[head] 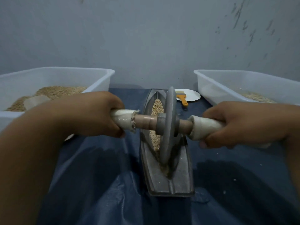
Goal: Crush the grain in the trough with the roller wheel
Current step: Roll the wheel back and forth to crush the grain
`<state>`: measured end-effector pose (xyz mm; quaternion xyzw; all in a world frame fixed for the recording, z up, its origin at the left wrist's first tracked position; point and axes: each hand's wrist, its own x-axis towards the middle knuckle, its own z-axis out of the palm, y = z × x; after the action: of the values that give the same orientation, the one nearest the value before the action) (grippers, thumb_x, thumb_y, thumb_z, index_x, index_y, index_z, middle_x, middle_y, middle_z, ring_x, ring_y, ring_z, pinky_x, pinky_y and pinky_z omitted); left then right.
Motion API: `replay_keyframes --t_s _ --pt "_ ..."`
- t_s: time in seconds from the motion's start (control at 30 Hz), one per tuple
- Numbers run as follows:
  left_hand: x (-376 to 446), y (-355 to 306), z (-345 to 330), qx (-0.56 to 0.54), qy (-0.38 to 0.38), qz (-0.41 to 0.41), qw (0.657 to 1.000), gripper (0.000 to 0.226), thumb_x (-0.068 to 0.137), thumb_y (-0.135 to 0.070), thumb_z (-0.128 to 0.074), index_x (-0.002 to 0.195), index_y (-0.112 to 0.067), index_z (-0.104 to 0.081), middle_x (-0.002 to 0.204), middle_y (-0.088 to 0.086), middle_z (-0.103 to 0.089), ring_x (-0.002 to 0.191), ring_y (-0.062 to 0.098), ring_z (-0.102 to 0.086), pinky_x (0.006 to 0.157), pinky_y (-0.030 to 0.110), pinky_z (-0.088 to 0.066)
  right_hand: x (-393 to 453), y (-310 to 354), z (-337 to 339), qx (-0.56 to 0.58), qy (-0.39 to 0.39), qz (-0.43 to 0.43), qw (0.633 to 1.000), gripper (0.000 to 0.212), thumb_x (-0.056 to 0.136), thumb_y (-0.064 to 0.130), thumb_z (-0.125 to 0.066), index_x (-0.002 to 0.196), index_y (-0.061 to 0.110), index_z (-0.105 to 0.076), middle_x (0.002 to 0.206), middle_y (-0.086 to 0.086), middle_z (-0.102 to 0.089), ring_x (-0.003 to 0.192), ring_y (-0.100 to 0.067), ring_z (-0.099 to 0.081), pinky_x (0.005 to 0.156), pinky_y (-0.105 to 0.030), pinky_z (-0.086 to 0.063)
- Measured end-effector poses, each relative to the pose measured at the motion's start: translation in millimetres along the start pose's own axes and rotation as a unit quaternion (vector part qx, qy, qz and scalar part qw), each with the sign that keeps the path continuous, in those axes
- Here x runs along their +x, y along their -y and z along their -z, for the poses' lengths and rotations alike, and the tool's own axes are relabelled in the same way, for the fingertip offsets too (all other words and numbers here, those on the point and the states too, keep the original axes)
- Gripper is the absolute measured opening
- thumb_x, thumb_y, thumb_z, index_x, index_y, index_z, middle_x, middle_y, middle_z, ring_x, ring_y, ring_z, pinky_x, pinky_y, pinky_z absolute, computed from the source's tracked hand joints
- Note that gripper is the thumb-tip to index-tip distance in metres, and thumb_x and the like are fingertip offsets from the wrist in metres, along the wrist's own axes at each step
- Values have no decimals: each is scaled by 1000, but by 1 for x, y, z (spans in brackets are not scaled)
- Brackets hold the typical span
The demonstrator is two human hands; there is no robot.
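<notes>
Both hands, left hand (90, 114) and right hand (240, 124), grip the roller wheel (168, 125) handles between two bins (73, 73), brush (183, 99) behind

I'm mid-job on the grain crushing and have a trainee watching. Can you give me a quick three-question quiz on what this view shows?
1. True or false: the grey metal roller wheel stands in the long grey metal trough, with tan grain ahead of it.
2. What does each hand hold? A) the trough's rim B) a white-wrapped end of the wooden axle C) the orange-handled brush
3. Fill in: the brush lies on a white round ____.

Key
1. True.
2. B: the left hand and the right hand each grip one wrapped end.
3. Plate.
</notes>
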<state>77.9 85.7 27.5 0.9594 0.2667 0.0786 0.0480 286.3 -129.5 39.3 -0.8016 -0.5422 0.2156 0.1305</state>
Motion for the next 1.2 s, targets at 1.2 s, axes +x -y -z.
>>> replay_keyframes --t_s 1.2 --pt "-8 -8 4 -1 -1 3 1000 29 58 -52 -74 81 -38 -63 76 -24 -61 65 -1 -57 53 25 -38 -1 1 -7 -73 -115 -15 991 48 48 72 -73 86 43 -62 71 15 -65 61 -2 -60 55 -25 -42"
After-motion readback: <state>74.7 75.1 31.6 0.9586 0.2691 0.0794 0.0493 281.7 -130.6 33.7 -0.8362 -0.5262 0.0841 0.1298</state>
